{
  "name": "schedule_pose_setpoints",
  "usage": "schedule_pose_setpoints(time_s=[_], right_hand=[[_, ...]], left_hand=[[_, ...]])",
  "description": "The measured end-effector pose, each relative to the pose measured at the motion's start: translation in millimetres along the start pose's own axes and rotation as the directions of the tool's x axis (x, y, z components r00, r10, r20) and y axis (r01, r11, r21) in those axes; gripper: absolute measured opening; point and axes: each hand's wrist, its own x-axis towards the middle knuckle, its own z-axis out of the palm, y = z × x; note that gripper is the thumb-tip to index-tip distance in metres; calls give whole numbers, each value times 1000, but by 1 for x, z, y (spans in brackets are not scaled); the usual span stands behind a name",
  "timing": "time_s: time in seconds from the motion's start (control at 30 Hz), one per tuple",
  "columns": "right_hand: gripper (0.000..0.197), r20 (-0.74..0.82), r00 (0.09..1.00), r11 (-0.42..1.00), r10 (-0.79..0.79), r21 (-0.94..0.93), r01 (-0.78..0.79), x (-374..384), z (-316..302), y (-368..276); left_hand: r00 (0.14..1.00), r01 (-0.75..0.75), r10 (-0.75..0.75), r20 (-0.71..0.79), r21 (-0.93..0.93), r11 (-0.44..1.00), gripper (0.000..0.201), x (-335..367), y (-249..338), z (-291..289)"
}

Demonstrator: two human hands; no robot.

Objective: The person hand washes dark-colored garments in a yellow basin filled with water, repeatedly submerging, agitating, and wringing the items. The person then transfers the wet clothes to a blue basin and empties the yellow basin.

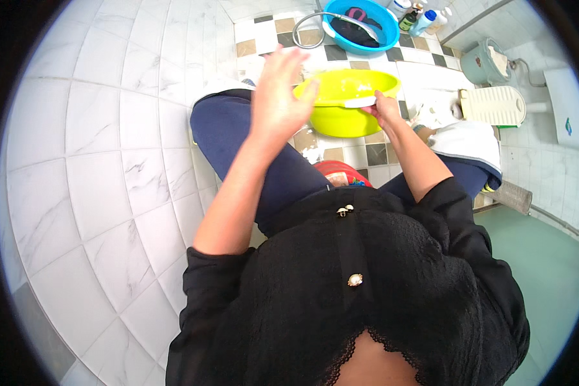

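A yellow-green plastic basin (346, 122) is tilted in front of me, its inside wet and shiny. My right hand (385, 110) grips its near rim at the right, thumb on top and fingers underneath, by a white handle patch (360, 101). Raised to the left of the basin is my left hand (282, 96), fingers spread and a little blurred, holding nothing. From this view the left hand overlaps the basin's left edge; whether it touches is hard to tell.
Beyond the basin stands a blue tub (361, 44) holding dark cloth (354, 32) and a shower head (357, 22) with its hose (294, 29). Several bottles (423, 22) line the far wall. At right are a grey-green bin (486, 64) and a beige slatted stool (493, 106). Something red (341, 172) sits below me.
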Motion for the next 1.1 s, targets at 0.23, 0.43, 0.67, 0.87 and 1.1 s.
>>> schedule_pose_setpoints(time_s=[0.23,0.43,0.67,0.87,1.1], right_hand=[[30,-26,998,973,-50,-228,42,10,-9,-19],[30,-23,996,932,-87,-354,73,20,-23,-26],[29,-54,986,895,-159,-430,121,22,-13,-55],[27,-22,989,928,-146,-350,129,10,-10,-85],[27,43,985,906,-169,-386,173,-2,-1,-103]], left_hand=[[928,279,-248,278,-77,957,36,-41,-35,99],[896,369,-269,353,-257,893,36,-42,-66,127],[590,802,-508,628,-529,277,56,-39,-88,144],[266,909,-659,704,-411,-72,71,-37,-118,168],[266,727,-569,778,-549,-412,47,-34,-138,189]])
